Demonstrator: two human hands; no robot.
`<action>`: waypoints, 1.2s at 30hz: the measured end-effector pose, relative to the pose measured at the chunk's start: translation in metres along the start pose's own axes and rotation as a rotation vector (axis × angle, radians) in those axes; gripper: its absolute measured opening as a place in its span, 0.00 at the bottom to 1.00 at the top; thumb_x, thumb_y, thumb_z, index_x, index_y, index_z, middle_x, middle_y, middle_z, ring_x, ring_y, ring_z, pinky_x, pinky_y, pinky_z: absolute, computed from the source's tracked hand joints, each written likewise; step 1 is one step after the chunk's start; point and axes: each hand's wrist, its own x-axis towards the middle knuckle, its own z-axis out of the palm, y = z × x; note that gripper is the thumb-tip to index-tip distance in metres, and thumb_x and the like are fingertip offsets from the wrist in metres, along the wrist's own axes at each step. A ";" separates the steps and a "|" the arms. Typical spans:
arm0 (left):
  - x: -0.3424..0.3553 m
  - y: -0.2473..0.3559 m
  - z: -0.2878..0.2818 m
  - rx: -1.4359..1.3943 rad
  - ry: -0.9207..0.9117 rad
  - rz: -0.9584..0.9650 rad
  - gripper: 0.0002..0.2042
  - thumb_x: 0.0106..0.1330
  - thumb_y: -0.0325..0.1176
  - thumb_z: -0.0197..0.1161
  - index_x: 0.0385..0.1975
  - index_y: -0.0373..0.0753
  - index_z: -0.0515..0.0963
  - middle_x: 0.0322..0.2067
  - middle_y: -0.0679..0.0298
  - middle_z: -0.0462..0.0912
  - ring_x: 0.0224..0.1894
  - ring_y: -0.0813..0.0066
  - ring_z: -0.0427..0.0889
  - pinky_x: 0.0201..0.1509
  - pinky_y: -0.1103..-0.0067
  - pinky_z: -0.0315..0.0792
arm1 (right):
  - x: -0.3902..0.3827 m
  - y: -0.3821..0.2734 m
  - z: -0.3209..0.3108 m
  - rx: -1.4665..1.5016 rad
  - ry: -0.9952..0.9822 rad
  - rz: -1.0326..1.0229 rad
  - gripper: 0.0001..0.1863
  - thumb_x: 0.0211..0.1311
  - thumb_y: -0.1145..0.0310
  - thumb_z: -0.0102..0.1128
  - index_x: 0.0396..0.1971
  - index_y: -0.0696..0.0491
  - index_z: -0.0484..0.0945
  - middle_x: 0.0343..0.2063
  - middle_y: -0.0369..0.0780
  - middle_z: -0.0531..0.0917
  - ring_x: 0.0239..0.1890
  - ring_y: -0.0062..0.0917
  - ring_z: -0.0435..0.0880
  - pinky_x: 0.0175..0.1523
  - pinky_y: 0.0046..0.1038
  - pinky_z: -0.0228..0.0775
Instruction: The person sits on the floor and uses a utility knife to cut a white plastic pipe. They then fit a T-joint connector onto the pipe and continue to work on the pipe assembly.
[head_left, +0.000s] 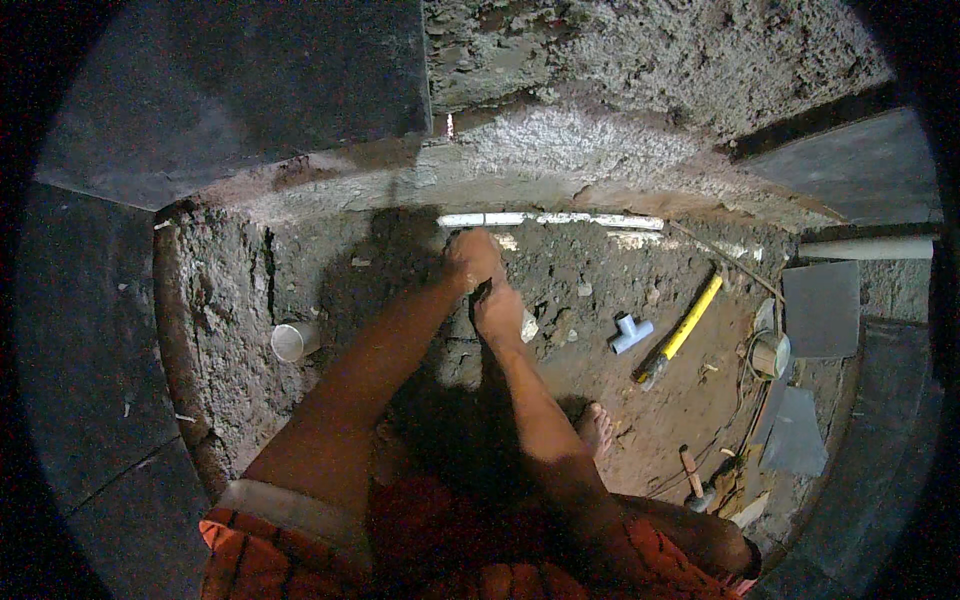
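Observation:
My left hand (474, 257) is closed, its fingers bent down just in front of a white pipe (484, 220) that lies along the foot of the wall. Right below it, my right hand (499, 308) is closed too, close against the left one. Whatever the two hands grip is hidden by the fingers and dark shadow. A small whitish lump (529, 325) shows beside the right hand. To the right, a pale blue-grey pipe tee (631, 333) lies on the dirt, with a yellow-handled tool (692, 322) next to it.
An open white pipe end (290, 343) sticks out of the rough ground at left. A hammer (692, 472), grey tile pieces (822, 308) and a round container (768, 356) sit at right. My bare foot (596, 430) stands nearby. Dark tiles (110, 300) border the dug-out area.

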 end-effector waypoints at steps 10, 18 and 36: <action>-0.008 0.029 0.030 -0.013 -0.017 0.182 0.12 0.58 0.40 0.68 0.24 0.36 0.86 0.26 0.48 0.86 0.30 0.47 0.87 0.38 0.59 0.82 | 0.016 0.054 0.009 -0.050 -0.039 0.140 0.24 0.68 0.51 0.53 0.35 0.59 0.85 0.30 0.53 0.86 0.33 0.49 0.87 0.40 0.51 0.78; -0.024 0.035 0.030 -0.028 -0.040 0.179 0.12 0.58 0.40 0.67 0.23 0.37 0.85 0.25 0.50 0.85 0.29 0.48 0.86 0.38 0.60 0.81 | 0.018 0.070 0.036 -0.270 0.172 -0.304 0.22 0.62 0.52 0.61 0.29 0.60 0.82 0.23 0.48 0.84 0.26 0.48 0.84 0.30 0.47 0.75; 0.011 0.003 0.044 0.105 -0.039 0.188 0.11 0.60 0.39 0.64 0.21 0.40 0.85 0.23 0.54 0.84 0.26 0.51 0.84 0.37 0.62 0.80 | -0.004 0.036 0.011 -0.072 0.145 -0.106 0.15 0.66 0.64 0.54 0.46 0.57 0.80 0.29 0.56 0.84 0.32 0.58 0.83 0.35 0.57 0.73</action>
